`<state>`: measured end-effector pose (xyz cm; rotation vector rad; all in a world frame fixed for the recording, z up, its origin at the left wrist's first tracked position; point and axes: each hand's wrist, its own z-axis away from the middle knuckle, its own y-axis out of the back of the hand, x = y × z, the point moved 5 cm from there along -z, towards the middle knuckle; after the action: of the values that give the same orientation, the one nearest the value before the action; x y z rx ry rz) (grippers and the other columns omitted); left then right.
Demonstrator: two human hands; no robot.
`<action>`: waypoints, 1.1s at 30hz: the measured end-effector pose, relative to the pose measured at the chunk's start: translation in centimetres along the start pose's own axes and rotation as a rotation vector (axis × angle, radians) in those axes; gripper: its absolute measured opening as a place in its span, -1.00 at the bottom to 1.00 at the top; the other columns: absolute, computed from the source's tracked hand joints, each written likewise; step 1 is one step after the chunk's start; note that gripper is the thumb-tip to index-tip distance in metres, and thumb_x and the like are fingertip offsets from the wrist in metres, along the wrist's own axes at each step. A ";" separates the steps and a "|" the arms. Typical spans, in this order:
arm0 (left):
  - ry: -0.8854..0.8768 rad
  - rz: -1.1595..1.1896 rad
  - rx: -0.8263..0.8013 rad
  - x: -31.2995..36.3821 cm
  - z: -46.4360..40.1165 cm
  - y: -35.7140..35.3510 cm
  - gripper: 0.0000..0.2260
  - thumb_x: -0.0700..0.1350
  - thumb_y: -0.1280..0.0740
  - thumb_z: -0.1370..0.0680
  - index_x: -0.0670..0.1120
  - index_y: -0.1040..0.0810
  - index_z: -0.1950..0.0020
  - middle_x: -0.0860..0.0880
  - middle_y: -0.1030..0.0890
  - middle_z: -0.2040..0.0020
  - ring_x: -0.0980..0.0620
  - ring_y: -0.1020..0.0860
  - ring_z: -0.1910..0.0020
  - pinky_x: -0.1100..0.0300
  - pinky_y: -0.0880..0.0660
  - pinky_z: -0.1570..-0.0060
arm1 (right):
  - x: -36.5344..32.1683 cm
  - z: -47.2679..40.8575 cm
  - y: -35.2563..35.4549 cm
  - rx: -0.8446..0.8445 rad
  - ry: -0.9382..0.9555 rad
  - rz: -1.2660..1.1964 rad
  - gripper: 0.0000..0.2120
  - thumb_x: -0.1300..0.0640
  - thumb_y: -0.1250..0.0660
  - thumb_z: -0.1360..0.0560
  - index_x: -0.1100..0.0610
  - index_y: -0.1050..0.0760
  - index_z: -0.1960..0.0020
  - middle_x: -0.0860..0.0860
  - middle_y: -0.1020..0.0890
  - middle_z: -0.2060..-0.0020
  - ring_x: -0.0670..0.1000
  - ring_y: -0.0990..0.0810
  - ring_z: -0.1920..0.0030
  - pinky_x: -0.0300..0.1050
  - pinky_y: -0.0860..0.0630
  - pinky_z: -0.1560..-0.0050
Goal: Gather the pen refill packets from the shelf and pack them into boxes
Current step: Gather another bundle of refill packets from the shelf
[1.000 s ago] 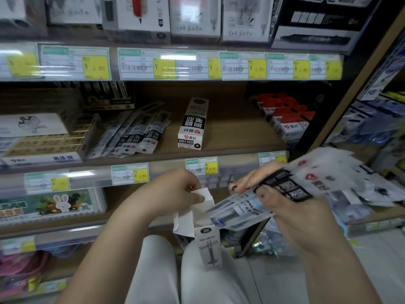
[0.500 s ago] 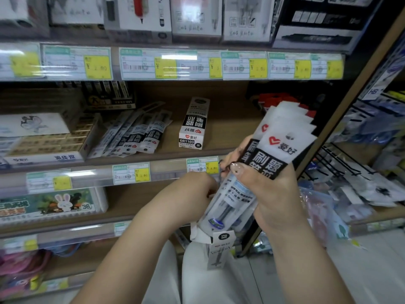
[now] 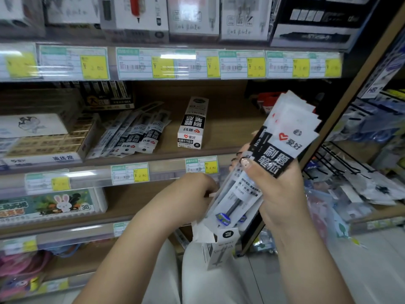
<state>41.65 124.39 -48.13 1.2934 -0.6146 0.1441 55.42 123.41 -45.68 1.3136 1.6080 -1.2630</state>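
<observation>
Since a second ago the right hand (image 3: 282,194) has swung its fanned bundle of refill packets (image 3: 274,154) from lying sideways to standing steeply upright, and since half a second ago it has barely shifted, the lower ends now pointing down at the open box (image 3: 220,246). In the head view, the right hand's fingers and thumb are curled round the middle of the bundle, gripping it. The left hand (image 3: 192,194) sits just left of the bundle above the box's raised white flap (image 3: 202,233); its fingers are curled, but whether they pinch the flap or the box cannot be told. The box stands tilted over the person's lap, its mouth touching or just under the packets' lower ends. Free space lies between the hands and the shelf edge (image 3: 171,172); to the right a slanted wooden upright (image 3: 350,93) runs close behind the bundle, with black wire hooks (image 3: 337,159) beyond it. On the shelf more refill packets (image 3: 135,132) lie spread flat, and a closed box (image 3: 192,123) lies just to their right, marked GR1103. The held packets carry a red heart logo with 爱好 and bold 刷题笔芯. Yellow price tags (image 3: 140,174) line the rails, one reading about ¥2.60. A box with a rabbit and "36" (image 3: 61,205) sits lower left.
</observation>
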 end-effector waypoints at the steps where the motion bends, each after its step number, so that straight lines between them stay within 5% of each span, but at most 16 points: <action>1: -0.006 0.004 0.000 -0.2 -0.1 0.0 -0.86 -0.18 -0.26 -0.51 -0.17 -0.57 0.19 -0.16 -0.61 0.21 -0.12 -0.55 0.22 0.08 -0.46 0.28 | -0.1 0.0 0.2 0.023 0.006 -0.006 -0.74 0.16 -0.47 -0.26 -0.07 -0.56 0.09 -0.08 -0.67 0.21 0.02 -0.65 0.11 0.07 -0.57 0.03; 5: -0.004 0.013 -0.002 -0.4 0.1 0.0 -0.87 -0.20 -0.25 -0.48 -0.21 -0.55 0.20 -0.19 -0.56 0.24 -0.02 -0.40 0.33 0.17 -0.32 0.32 | -0.5 0.2 0.1 0.031 0.024 0.012 -0.76 0.21 -0.40 -0.27 -0.02 -0.54 0.10 -0.12 -0.68 0.25 -0.10 -0.67 0.16 -0.19 -0.57 0.17; 9: -0.003 -0.005 0.004 -0.3 0.1 0.4 -0.82 -0.15 -0.30 -0.52 -0.10 -0.52 0.28 0.03 -0.42 0.40 0.14 -0.33 0.44 0.22 -0.23 0.42 | -1.3 0.6 -0.2 0.007 0.057 0.118 -0.75 0.19 -0.43 -0.27 -0.02 -0.52 0.10 -0.15 -0.68 0.23 -0.13 -0.66 0.16 -0.25 -0.55 0.18; 14: -0.012 0.059 -0.015 0.3 0.2 0.0 -0.84 -0.19 -0.26 -0.51 -0.08 -0.64 0.07 -0.04 -0.64 0.15 0.01 -0.58 0.19 0.08 -0.55 0.16 | -1.4 0.9 -1.8 -0.089 0.052 0.197 -0.58 0.42 -0.42 -0.37 -0.06 -0.45 0.03 -0.33 -0.64 0.22 -0.29 -0.62 0.14 -0.40 -0.51 0.20; 18: 0.019 0.075 -0.010 1.0 0.4 0.0 -0.77 -0.25 -0.22 -0.49 -0.11 -0.60 -0.06 -0.10 -0.63 0.02 -0.06 -0.58 0.07 0.03 -0.55 0.03 | -0.9 1.1 -2.6 -0.070 0.073 0.142 -0.51 0.49 -0.43 -0.33 -0.02 -0.44 -0.02 -0.28 -0.66 0.18 -0.25 -0.64 0.11 -0.38 -0.53 0.16; 25: 0.014 0.025 0.004 0.1 0.3 -0.2 -0.83 -0.21 -0.22 -0.52 -0.15 -0.62 0.06 -0.10 -0.64 0.07 -0.07 -0.58 0.10 -0.02 -0.55 0.06 | 1.1 1.4 -1.6 0.070 0.008 0.003 -0.62 0.24 -0.41 -0.21 -0.02 -0.46 0.02 -0.19 -0.69 0.22 -0.17 -0.66 0.15 -0.27 -0.56 0.18; 33: 0.058 0.049 0.032 -1.0 0.3 0.7 -0.82 -0.23 -0.26 -0.49 -0.03 -0.55 0.26 0.06 -0.55 0.32 0.14 -0.48 0.35 0.23 -0.41 0.38 | 2.7 2.4 -1.1 -0.029 -0.096 0.171 -0.62 0.20 -0.49 -0.21 0.06 -0.49 0.01 -0.19 -0.68 0.22 -0.17 -0.66 0.13 -0.27 -0.57 0.16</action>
<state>40.46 124.55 -48.02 1.3014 -0.5963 0.2318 53.59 121.90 -48.58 1.3221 1.4105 -1.1761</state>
